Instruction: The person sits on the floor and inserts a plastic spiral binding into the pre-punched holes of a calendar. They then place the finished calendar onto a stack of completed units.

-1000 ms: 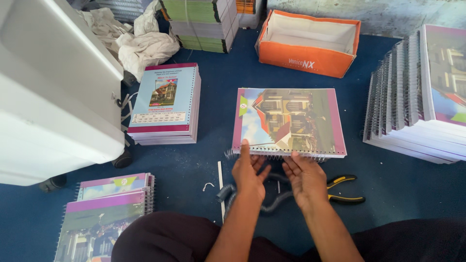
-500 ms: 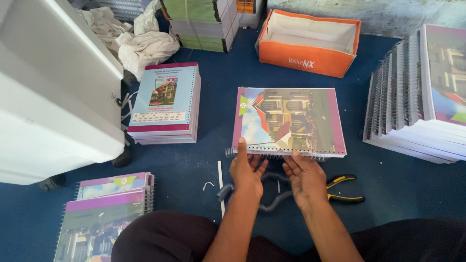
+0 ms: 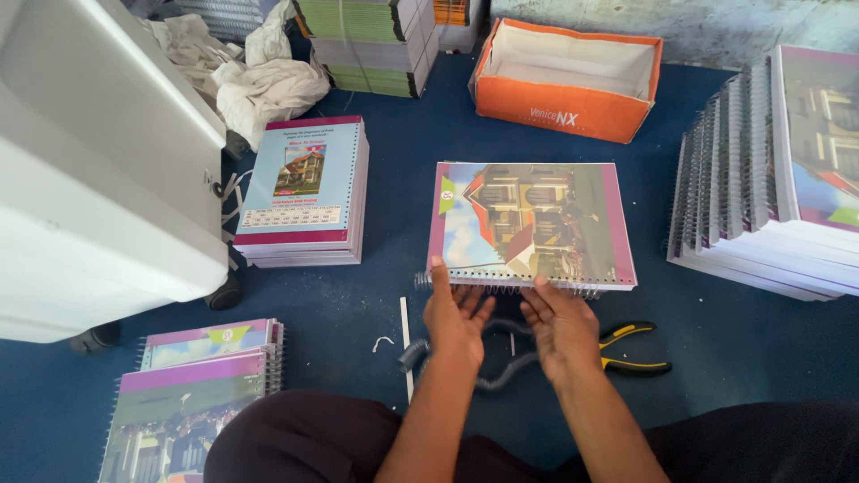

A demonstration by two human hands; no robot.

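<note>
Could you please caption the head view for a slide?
Left hand and right hand press the spiral edge of a notebook on blue floor.

Orange box (image 3: 565,85), pliers (image 3: 631,349), stacked notebooks (image 3: 306,192), perhaps rags (image 3: 259,80).

On the floor (image 3: 385,188), the notebook (image 3: 531,224) lies in the middle, its spiral edge touching both hands, left hand (image 3: 455,315) beside right hand (image 3: 562,324). Pliers (image 3: 637,349) lie just right of the right hand. A box (image 3: 567,80) sits behind the notebook, a stack of notebooks (image 3: 306,190) to its left, and a bound pile (image 3: 769,179) to its right.
</note>
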